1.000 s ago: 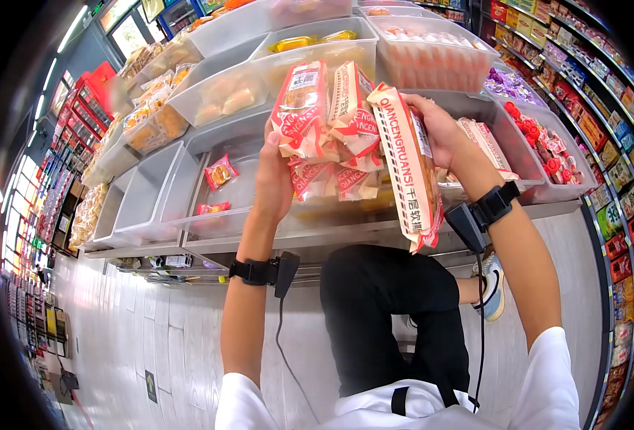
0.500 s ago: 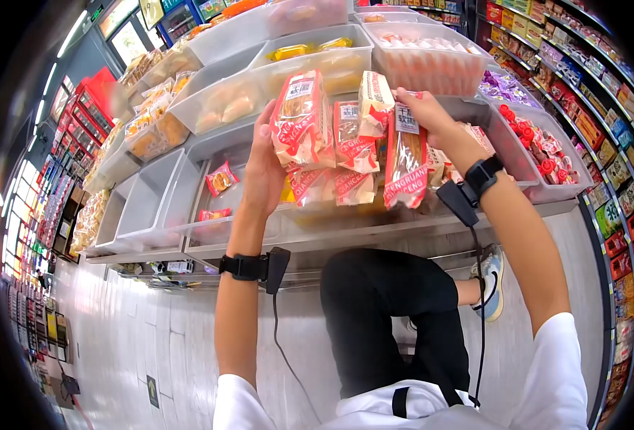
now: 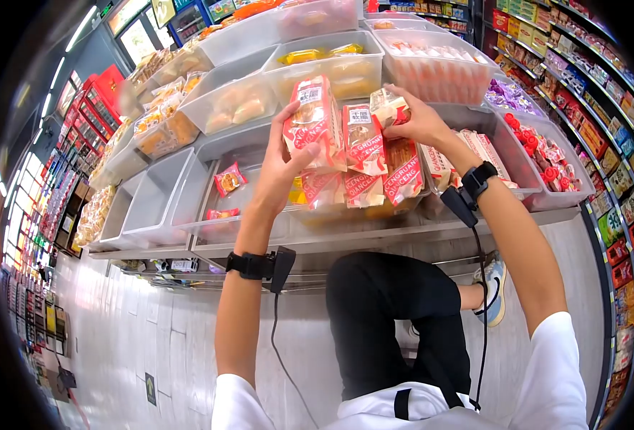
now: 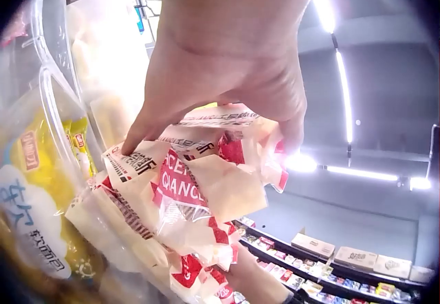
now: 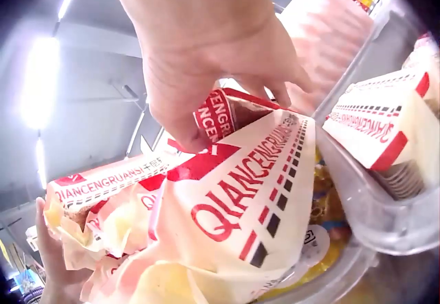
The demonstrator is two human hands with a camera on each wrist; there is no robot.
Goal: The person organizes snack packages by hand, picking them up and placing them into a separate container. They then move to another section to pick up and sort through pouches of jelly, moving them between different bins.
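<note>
My left hand [image 3: 279,170] grips a red-and-cream bread package [image 3: 308,115] from its left side, thumb across the front. In the left wrist view its fingers spread over the cream wrapper [image 4: 199,136]. My right hand [image 3: 423,122] pinches another bread package [image 3: 388,109] at the right end of the group; the right wrist view shows a red wrapper edge [image 5: 216,118] under its fingers. Between the hands stands a bread package with a white label [image 3: 362,140]. Below these, more bread packages [image 3: 403,172] sit upright, in a clear bin with yellow packs [image 5: 320,201].
To the right, a bin [image 3: 521,183] holds more cream packages, beside a bin of red-capped sweets [image 3: 546,154]. Two small red packets [image 3: 229,179] lie in the bin at left. Bins of bread [image 3: 231,104] rise behind. Stocked shelves [image 3: 611,158] line the right side.
The right-hand package with the long printed side has gone down among the lower ones. The right hand now pinches a different package, its end tilted toward me. The left thumb has moved across its package.
</note>
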